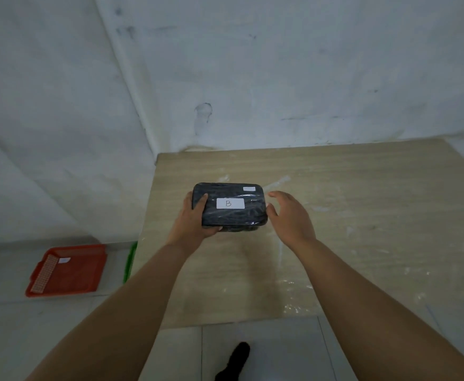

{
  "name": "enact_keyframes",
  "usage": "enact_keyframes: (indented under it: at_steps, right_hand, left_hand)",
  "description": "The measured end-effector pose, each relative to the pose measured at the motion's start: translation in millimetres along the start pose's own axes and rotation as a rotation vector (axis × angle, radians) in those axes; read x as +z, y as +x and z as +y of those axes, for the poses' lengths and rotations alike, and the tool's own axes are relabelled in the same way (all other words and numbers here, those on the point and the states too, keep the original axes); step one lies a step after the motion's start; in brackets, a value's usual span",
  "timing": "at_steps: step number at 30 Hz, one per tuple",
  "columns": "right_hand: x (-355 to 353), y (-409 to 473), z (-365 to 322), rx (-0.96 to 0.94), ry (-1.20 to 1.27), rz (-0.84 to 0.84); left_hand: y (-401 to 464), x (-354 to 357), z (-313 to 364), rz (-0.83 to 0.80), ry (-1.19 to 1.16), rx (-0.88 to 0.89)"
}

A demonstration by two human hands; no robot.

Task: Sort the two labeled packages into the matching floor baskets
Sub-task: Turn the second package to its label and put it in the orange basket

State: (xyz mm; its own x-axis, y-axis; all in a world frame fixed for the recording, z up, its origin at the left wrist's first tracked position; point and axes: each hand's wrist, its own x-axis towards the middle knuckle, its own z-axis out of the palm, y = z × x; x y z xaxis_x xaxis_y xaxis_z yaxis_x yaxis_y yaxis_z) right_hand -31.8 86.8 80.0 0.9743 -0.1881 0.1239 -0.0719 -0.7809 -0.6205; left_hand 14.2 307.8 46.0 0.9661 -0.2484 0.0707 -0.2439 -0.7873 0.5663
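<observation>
- The dark wrapped package (230, 207) with the white "B" label (230, 203) on top was over the wooden table (363, 215), towards its left side, a bit lifted at the near edge from what I could see.
- The left hand (195, 218) had hold of it on its left end: thumb lying over the top, fingers curled under the near-left corner.
- The right hand (288, 215) was spread loose just beside the package's right end, fingers apart and not gripping anything. Couldn't really tell if the fingertips were brushing the wrap or just short of it.
- There was a second, smaller white sticker (249, 188) near the far right corner of the package, too blurry to read.
- Down on the tiled floor to the left of the table sat a red basket (68, 273) with a small white label (64, 260) inside near its back wall; no way to read that one either.
- A sliver of a green basket (130, 262) poked out right beside the table's left edge, mostly hidden by the table.
- The table was pushed into the corner of a whitish wall (280, 78).
- A dark sock or foot (236, 361) showed on the floor at the bottom.
</observation>
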Motion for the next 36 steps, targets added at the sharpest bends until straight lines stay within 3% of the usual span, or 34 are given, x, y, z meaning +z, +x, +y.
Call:
enact_keyframes:
  at_steps: [15, 36]
  right_hand:
    - [27.5, -88.0, -108.0, -0.027, 0.078, 0.024]
    - [194.5, -126.2, -332.0, -0.032, 0.01, -0.047]
  left_hand:
    - [-103.9, -98.0, -54.5, 0.034, 0.003, -0.039]
    - [-165.3, -262.5, -275.2, 0.039, -0.005, -0.037]
